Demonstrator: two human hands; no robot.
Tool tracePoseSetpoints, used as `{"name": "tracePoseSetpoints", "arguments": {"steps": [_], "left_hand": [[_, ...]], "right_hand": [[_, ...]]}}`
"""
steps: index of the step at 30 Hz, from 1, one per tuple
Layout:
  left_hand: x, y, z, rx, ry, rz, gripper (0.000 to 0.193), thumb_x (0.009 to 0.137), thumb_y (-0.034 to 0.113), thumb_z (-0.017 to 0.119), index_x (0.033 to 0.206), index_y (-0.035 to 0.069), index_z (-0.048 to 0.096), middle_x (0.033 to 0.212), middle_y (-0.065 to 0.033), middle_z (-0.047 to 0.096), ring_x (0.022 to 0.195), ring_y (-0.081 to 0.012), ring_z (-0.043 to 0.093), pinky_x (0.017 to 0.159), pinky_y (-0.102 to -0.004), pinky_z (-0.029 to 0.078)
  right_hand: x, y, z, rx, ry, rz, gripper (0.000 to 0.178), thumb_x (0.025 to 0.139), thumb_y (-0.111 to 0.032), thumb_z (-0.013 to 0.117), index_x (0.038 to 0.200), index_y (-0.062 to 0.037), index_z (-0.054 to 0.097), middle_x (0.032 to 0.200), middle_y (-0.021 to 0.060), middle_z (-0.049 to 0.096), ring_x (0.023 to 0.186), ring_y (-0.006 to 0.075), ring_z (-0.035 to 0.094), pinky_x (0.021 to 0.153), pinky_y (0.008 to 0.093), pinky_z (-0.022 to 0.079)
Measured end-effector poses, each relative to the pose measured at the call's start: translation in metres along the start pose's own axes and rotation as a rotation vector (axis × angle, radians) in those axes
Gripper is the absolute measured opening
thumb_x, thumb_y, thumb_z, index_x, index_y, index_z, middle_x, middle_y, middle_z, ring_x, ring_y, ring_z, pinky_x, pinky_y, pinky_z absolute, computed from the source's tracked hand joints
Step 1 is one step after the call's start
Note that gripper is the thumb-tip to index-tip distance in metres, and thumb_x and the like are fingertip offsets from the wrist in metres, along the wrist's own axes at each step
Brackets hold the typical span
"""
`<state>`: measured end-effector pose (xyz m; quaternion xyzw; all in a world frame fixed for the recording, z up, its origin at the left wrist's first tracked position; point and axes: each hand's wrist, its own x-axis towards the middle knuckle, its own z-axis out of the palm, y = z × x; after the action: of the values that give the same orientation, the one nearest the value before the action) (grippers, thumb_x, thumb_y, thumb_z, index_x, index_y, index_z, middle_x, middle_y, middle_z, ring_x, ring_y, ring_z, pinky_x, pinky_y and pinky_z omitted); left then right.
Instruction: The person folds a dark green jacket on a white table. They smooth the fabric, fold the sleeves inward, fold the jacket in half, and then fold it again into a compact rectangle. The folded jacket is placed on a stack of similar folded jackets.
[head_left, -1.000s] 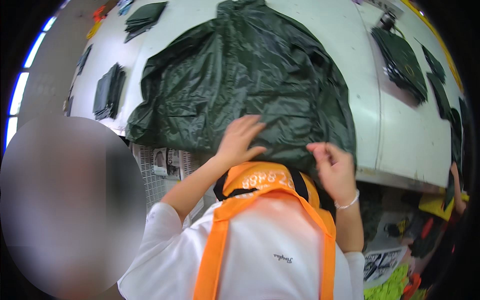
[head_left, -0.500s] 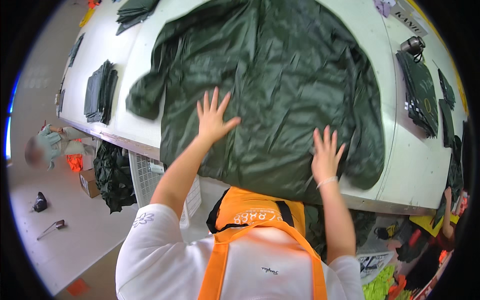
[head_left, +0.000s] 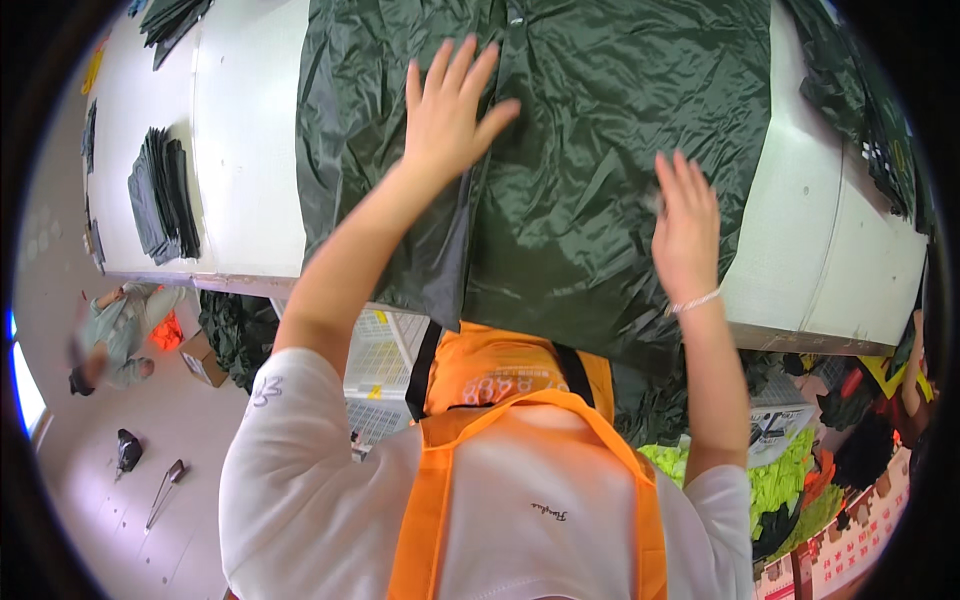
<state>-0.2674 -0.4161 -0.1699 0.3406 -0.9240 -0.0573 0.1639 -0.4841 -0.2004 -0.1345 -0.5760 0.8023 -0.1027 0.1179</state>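
A dark green, shiny coat-like garment [head_left: 600, 215] lies spread over the white table [head_left: 250, 130], its lower edge hanging past the near table edge in front of me. Wrinkles run across the cloth, and a lengthwise opening passes between my hands. My left hand [head_left: 445, 115] is open on the left part of the garment, fingers spread. Over its right part is my right hand [head_left: 687, 220], fingers stretched out and slightly blurred; I cannot tell whether it presses on the cloth. Neither hand grips anything.
Folded dark green garments [head_left: 165, 195] are stacked on the table's left, with another pile [head_left: 172, 22] farther back. More dark green cloth [head_left: 850, 95] lies far right. Below are a white crate [head_left: 380, 345], bright yellow-green cloth [head_left: 785, 475] and a cardboard box [head_left: 203, 358]. A person [head_left: 125, 325] is at left.
The garment now reaches past the top of the view, and its sleeves no longer show at the sides. Both hands have moved farther up the picture, the right one also slightly rightward.
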Motion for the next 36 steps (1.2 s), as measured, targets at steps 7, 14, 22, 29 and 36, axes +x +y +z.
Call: {"name": "tracePoseSetpoints", "arguments": {"steps": [7,14,22,29,36], "left_hand": [[-0.082,0.017,0.003,-0.046,-0.174,-0.054,0.067,0.084,0.049,0.057,0.14,0.019,0.037,0.149,-0.0092,0.026,0.135,-0.034,0.025,0.105,-0.0582,0.019],[-0.079,0.036,0.009,-0.252,0.006,-0.106,0.061,0.086,0.043,0.057,0.137,0.014,0.04,0.144,-0.0121,0.035,0.132,-0.0333,0.031,0.106,-0.0539,0.022],[-0.189,0.068,-0.056,-0.595,-0.149,-0.029,0.053,0.067,0.025,0.077,0.112,0.007,0.056,0.117,-0.0129,0.055,0.106,-0.0309,0.052,0.091,-0.0414,0.039],[-0.198,0.094,-0.038,-0.989,0.034,-0.603,0.011,0.083,0.007,0.065,0.09,-0.001,0.065,0.077,-0.001,0.062,0.07,-0.0112,0.057,0.063,-0.0219,0.044],[-0.181,0.09,-0.048,-1.022,0.047,-0.568,0.028,0.077,0.012,0.07,0.101,0.0,0.064,0.098,-0.0069,0.064,0.084,-0.0152,0.058,0.076,-0.0262,0.046]], "right_hand": [[-0.022,0.033,0.038,-0.129,0.084,0.044,0.055,0.089,-0.005,0.049,0.139,-0.0244,0.039,0.148,0.005,0.03,0.135,0.0278,0.029,0.107,0.0522,0.024],[-0.054,-0.044,0.014,0.418,-0.123,-0.125,0.025,0.078,-0.007,0.059,0.103,-0.0104,0.06,0.108,0.0072,0.057,0.085,0.0268,0.061,0.076,0.035,0.05],[-0.108,-0.09,0.059,0.552,-0.254,-0.129,0.022,0.07,-0.002,0.064,0.092,-0.005,0.059,0.093,0.0064,0.055,0.074,0.0284,0.061,0.065,0.0368,0.049],[-0.092,-0.064,0.057,1.276,-0.297,0.569,0.016,0.085,-0.019,0.066,0.087,-0.0047,0.06,0.066,-0.0065,0.049,0.054,0.0037,0.039,0.049,0.0198,0.032],[-0.096,-0.065,0.037,1.341,-0.332,0.645,0.022,0.084,-0.026,0.068,0.095,-0.0094,0.059,0.064,-0.0092,0.044,0.049,0.0011,0.036,0.041,0.0176,0.026]]}}
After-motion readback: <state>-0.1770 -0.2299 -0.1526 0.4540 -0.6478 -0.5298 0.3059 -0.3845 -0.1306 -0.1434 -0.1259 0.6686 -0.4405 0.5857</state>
